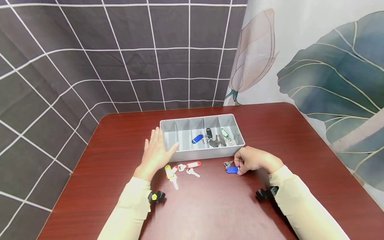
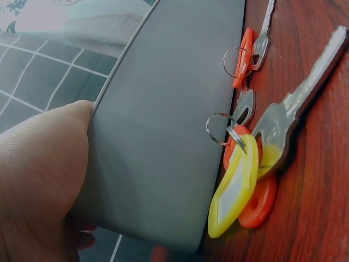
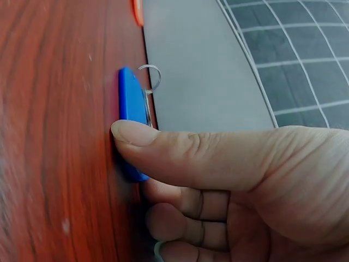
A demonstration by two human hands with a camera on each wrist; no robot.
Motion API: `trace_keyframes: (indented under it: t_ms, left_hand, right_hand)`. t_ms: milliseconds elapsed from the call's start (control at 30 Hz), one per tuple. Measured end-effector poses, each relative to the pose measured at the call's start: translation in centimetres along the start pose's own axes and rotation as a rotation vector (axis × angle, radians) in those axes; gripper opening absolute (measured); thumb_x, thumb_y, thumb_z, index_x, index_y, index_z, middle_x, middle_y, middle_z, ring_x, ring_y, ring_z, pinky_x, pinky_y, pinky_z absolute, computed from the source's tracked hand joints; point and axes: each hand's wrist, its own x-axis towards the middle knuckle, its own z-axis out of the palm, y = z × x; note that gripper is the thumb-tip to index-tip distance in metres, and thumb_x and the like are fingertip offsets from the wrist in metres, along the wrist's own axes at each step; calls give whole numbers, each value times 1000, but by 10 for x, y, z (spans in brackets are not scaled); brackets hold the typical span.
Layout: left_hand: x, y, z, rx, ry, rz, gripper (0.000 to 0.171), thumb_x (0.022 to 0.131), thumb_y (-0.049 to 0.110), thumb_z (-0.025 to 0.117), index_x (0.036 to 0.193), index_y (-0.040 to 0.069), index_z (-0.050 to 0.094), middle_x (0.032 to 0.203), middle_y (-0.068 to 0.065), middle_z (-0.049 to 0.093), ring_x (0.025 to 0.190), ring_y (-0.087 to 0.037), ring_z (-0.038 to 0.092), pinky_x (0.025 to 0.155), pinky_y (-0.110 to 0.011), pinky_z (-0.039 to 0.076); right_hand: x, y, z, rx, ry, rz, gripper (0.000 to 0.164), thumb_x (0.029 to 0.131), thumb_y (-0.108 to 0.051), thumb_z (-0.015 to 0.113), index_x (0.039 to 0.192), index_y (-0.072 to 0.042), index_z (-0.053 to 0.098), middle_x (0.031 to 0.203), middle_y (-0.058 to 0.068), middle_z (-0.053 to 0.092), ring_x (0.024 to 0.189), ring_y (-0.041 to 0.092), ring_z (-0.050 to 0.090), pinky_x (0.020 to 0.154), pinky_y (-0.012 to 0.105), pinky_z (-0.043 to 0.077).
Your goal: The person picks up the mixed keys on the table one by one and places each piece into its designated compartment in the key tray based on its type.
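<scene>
A grey divided tray (image 1: 207, 154) stands on the table, with keys and tags in its middle and right compartments. My left hand (image 1: 156, 150) rests at its left end, fingers straight along the outside and thumb over the front rim. With thumb and fingers, my right hand (image 1: 255, 159) pinches a blue key tag (image 3: 131, 93) just in front of the tray's right end. A key (image 1: 228, 163) lies beside that tag. Before the tray's left half lie a yellow key tag (image 2: 234, 188), a red key tag (image 1: 193, 164) and another red one partly covered, with keys.
Inside the tray are a blue tag (image 1: 197, 139), a black tag (image 1: 209, 133) and a green tag (image 1: 225, 132). The reddish-brown table (image 1: 126, 133) ends at a grid-patterned curtain (image 1: 138, 66) behind.
</scene>
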Motion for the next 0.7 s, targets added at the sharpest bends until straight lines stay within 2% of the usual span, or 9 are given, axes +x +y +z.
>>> trace_keyframes:
  t_ms: [233, 700]
  left_hand:
    - [0, 1, 1, 10, -2, 0, 100, 88, 69, 42, 151, -4, 18, 158, -19, 13, 146, -33, 9, 112, -60, 14]
    - [0, 0, 1, 12, -2, -3, 100, 88, 69, 43, 151, -4, 18, 158, -19, 14, 146, -34, 9, 112, -61, 14]
  right_hand:
    - [0, -12, 5, -82, -1, -12, 31, 63, -15, 85, 58, -18, 55, 53, -12, 44, 52, 4, 41, 49, 22, 32]
    - [-2, -12, 0, -52, -16, -38, 24, 70, -12, 81, 63, -17, 59, 55, -12, 49, 52, 3, 44, 49, 21, 36]
